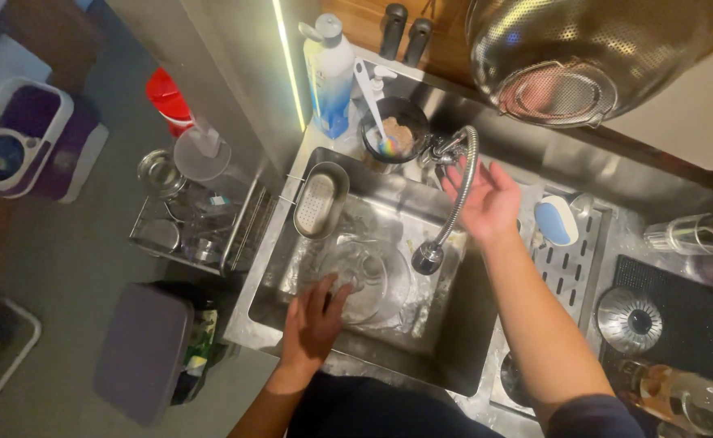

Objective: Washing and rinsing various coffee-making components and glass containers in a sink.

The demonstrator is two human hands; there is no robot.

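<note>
Nearest the camera, the left hand lies palm down with fingers spread and loose on the rim of a clear round glass bowl, touching it but not clenched around it; the bowl sits open side up on the floor of the stainless steel sink, among other clear glassware that is hard to tell apart. Just right of the bowl hangs the nozzle of a flexible chrome spring faucet, whose long axis runs in an arc from its base at the back of the sink, up and over, then down and toward the camera, the spout end pointing down into the basin beside the bowl. The right hand is held open behind the faucet's neck, fingers spread and released, palm toward the hose; whether it touches the metal cannot be told. At the left wall of the sink hangs a small oval steel strainer basket. To the right, a slotted steel drain tray carries a blue and white sponge. Further back stand a dark cup holding a white-handled brush and a tall white and blue pump bottle. Above, a large perforated steel colander fills the upper right
</note>
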